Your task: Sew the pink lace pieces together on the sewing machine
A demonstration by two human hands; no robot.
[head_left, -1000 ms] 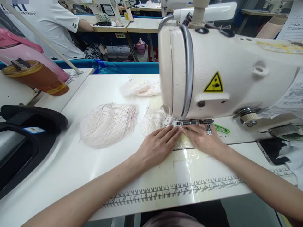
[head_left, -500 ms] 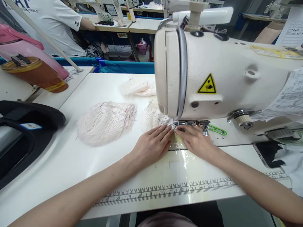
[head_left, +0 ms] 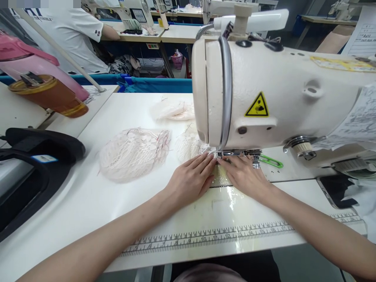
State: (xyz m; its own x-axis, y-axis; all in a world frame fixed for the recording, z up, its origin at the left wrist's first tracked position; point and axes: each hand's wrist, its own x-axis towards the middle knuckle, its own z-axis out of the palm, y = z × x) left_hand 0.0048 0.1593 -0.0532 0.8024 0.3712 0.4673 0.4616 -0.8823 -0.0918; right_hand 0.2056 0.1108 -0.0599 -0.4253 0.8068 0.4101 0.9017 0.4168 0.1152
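Note:
The sewing machine (head_left: 276, 82) reaches over the table from the right, with its presser foot (head_left: 219, 153) low over a pale lace piece (head_left: 190, 147). My left hand (head_left: 192, 174) lies flat, fingers stretched out and close together, its tips at the lace just left of the foot. On the other side, my right hand (head_left: 245, 174) also rests flat with fingers extended, partly under the machine's metal attachment. Its fingertips nearly meet those of the left by the needle area. The fabric under my fingertips is mostly hidden.
A gathered lace piece (head_left: 135, 154) and a sheer pale piece (head_left: 172, 109) lie to the left. Around them are a black iron-like object (head_left: 44, 156), a brown cup (head_left: 49, 96), a green thread snipper (head_left: 272, 161), a phone (head_left: 335, 192) and a printed ruler (head_left: 205, 239). A co-worker (head_left: 64, 39) sits beyond.
The whole view has shifted slightly, so the table items appear a little further right and lower. Both hands keep almost the same place by the presser foot.

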